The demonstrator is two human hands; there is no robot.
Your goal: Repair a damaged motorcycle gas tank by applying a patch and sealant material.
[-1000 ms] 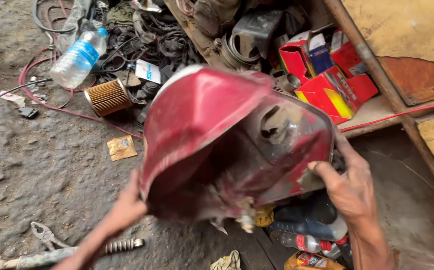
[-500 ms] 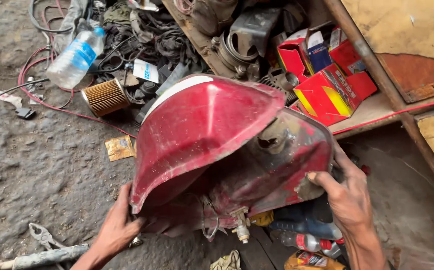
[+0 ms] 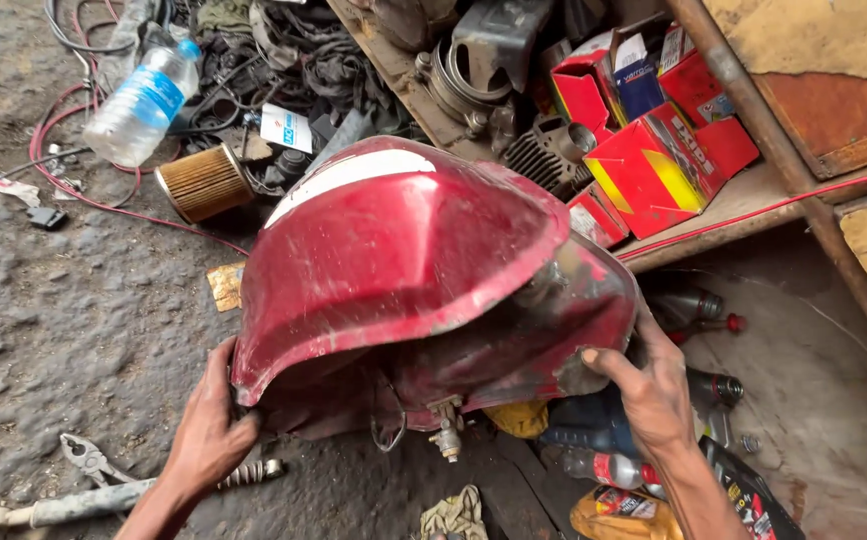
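Note:
A dusty red motorcycle fuel tank with a white stripe fills the middle of the view, lifted off the ground and tipped so its hollow underside faces me. My left hand grips its lower left rim. My right hand clasps the right edge, thumb pressed on the red shell. A small brass fuel tap hangs from the tank's underside between my hands.
Grey rough ground at left holds a plastic water bottle, a cylindrical paper filter, red cable, pliers and a spring. A low wooden shelf carries red and yellow boxes and engine parts. Bottles lie underneath.
The tank has tilted and turned so its smooth red top faces up more. My left hand slid under the lower left rim; my right hand stays on the right edge.

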